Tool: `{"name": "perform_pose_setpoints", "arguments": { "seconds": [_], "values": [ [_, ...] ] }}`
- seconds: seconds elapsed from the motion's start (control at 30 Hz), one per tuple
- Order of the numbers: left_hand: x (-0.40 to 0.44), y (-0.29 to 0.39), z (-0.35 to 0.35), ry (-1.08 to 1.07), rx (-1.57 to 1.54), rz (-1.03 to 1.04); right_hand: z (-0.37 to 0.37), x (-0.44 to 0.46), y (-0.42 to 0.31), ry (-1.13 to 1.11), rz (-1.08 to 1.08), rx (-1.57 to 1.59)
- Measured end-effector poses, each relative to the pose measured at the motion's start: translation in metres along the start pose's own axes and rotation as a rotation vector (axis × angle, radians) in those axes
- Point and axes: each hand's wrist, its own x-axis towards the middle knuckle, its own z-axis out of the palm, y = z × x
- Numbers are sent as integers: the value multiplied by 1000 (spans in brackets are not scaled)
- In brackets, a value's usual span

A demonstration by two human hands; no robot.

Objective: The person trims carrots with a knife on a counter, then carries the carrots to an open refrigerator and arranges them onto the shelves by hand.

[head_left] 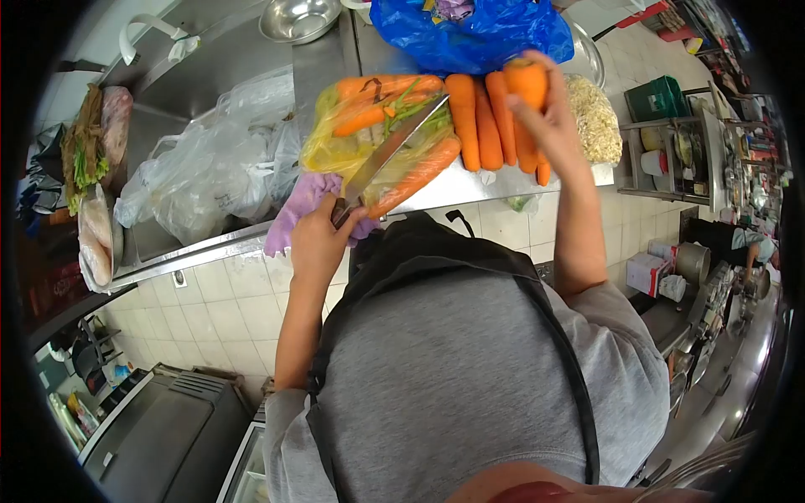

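My left hand (314, 243) is closed around the handle of a large knife (394, 151), whose blade slants up over a yellow plastic bag (323, 142) with carrots and green scraps in it. A purple cloth (293, 214) lies beside that hand. My right hand (553, 117) is wrapped round the side of a thick carrot (527, 81), held end-up above the others. Left of it, several whole carrots (463, 121) lie side by side on the steel counter (436, 186). One loose carrot (419, 178) rests at the yellow bag's lower edge.
A blue plastic bag (470, 38) sits behind the carrots, and a bag of pale chopped pieces (592, 121) is at their right. The sink (201, 50) at the left has clear plastic bags (218, 168) and a metal bowl (299, 18). A person (738, 243) is at the far right.
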Motion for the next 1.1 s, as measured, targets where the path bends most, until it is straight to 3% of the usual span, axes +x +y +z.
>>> {"name": "perform_pose_setpoints", "arguments": {
  "seconds": [0.13, 0.2, 0.23, 0.3, 0.4, 0.43, 0.5, 0.53, 0.6, 0.67, 0.73, 0.77, 0.83, 0.93, 1.1],
  "values": [
    [0, -2, -3, 25, 32, -7, -18, 10, 10, 126, 92, 62],
    [0, -3, -5, 27, 21, -16, -15, 10, 24, 215, -57, -72],
    [1, -3, -5, 29, 12, -28, -16, 12, 31, 213, -57, -74],
    [1, -7, -3, 48, -7, -21, -21, 12, 42, 158, -73, -420],
    [2, -7, -8, 39, 20, -23, -15, 9, 40, 121, -24, -519],
    [3, -6, -10, 15, 60, -36, -11, 9, 36, 120, -24, -519],
    [3, -8, -10, 26, 55, -31, -5, 7, 26, 165, 34, -119],
    [3, -8, -10, 38, 51, -24, -4, 5, 26, 161, 37, -118],
    [3, -6, -12, 33, 73, -44, 0, 0, 27, 318, -384, -154],
    [3, -3, -15, 30, 95, -56, 5, -17, 41, 318, -430, -103],
    [3, -1, -17, 50, 91, -47, 7, -39, 62, 141, -492, -668],
    [2, -2, -16, 51, 89, -49, 14, -51, 74, 139, -493, -670],
    [2, -4, -14, 94, 15, -26, 32, -63, 89, 132, -278, -700],
    [3, -7, -13, 113, 10, -12, 33, -57, 79, 125, -250, -775],
    [10, -7, -10, 121, -141, -77, 42, -45, 48, 65, -399, -705]
  ]
}}
